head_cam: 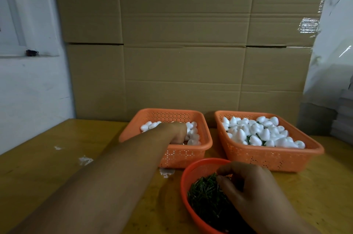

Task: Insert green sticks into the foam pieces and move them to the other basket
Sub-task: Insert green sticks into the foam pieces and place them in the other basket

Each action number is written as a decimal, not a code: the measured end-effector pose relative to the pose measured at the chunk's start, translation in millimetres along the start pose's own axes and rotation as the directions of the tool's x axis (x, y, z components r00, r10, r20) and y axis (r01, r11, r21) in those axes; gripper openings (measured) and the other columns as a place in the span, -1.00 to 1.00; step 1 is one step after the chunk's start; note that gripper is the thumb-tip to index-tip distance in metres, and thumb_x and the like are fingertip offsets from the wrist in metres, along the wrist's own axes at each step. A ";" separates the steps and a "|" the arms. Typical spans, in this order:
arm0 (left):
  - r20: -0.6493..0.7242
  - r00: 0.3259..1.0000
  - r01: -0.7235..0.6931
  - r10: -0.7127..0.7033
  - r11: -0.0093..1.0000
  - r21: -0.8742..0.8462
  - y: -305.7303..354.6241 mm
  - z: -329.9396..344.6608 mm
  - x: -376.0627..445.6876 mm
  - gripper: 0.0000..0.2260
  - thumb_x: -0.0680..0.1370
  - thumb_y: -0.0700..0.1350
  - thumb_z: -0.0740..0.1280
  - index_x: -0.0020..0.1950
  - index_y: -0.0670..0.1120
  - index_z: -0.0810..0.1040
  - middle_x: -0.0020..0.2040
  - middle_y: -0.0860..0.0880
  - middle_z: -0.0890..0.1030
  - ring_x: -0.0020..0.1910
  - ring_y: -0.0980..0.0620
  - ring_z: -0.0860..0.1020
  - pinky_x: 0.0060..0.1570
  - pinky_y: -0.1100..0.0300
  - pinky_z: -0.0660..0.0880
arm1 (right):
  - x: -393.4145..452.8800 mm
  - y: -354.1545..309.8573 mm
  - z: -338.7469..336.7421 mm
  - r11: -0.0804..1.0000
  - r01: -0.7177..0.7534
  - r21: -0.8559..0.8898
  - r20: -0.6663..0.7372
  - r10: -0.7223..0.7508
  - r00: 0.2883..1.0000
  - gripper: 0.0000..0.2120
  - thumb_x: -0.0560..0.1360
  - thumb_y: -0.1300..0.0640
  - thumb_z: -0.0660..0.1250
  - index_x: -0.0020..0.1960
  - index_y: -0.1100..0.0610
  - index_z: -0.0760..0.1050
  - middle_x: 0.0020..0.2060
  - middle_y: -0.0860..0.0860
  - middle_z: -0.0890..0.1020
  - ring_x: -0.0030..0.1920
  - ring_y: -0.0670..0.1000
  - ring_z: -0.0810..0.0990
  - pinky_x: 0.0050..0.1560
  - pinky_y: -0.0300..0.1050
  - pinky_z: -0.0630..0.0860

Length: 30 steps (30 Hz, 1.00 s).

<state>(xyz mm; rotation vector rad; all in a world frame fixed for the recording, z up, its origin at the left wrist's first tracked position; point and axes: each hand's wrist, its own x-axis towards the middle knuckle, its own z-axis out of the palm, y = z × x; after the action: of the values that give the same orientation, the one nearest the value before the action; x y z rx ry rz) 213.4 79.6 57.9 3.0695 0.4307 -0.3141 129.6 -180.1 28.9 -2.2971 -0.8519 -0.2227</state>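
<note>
Two orange baskets sit side by side at the far edge of the tabletop [57, 166], backed by cardboard boxes [181, 42]. Your left hand [176, 131] reaches into the left basket [183, 154], fingers curled down among the white foam pieces [193, 133] — whether they grip one you cannot tell, since the fingertips are hidden in the pile. The foam there fills mostly the far and right side of the basket.

Your right hand [248, 187] is over the round red bowl [186, 180] near the front edge, just in front of the two baskets. Its thumb and forefinger are pinched together at the top of the heap of green sticks [206, 193]; it seems to pinch a stick, though the stick itself is too small to make out.

The right basket [267, 157] is heaped with finished pieces [256, 131] — green stems show between the white shapes near the middle. A few white crumbs [86, 160] lie on the tabletop left of the baskets.
</note>
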 end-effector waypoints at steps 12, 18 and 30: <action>-0.421 0.902 -0.283 0.093 0.866 -0.413 -6.7 -10.3 -13.2 -0.87 0.53 -0.19 0.39 0.05 -0.03 0.62 -0.04 0.04 0.66 -0.03 0.02 0.62 0.02 0.04 0.60 | 0.6 -0.4 -2.6 0.999 0.000 -0.048 0.011 0.001 1.000 -0.88 0.48 -0.11 0.40 0.00 -0.16 0.65 -0.29 -0.16 0.68 -0.23 -0.13 0.65 -0.13 -0.01 0.61; -0.643 0.762 -0.509 0.077 0.685 -0.521 0.6 2.2 -69.1 -0.84 0.47 -0.24 0.42 -0.04 -0.04 0.52 -0.11 0.01 0.65 -0.10 0.00 0.63 -0.01 -0.08 0.58 | -0.1 -2.6 -2.3 0.998 -0.010 -0.060 0.021 0.012 1.000 -0.88 0.49 -0.09 0.40 0.00 -0.15 0.64 -0.28 -0.12 0.69 -0.24 -0.12 0.65 -0.15 0.02 0.61; -0.738 0.645 -0.724 0.198 0.467 -0.508 24.0 58.3 -145.4 -0.77 0.62 -0.09 0.27 0.25 0.15 0.49 0.08 0.11 0.60 0.13 0.06 0.58 0.14 0.10 0.53 | 2.5 0.0 -3.0 0.949 0.038 -0.312 0.251 0.044 0.967 -0.82 0.49 -0.13 0.37 0.08 -0.25 0.61 -0.08 -0.20 0.69 -0.05 -0.15 0.64 0.01 -0.11 0.61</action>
<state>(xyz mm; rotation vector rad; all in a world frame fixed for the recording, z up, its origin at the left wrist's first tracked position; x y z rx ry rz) 71.7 14.2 30.2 2.1384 -0.3169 0.7137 131.7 -180.7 32.1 -2.6675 -1.0006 -0.0634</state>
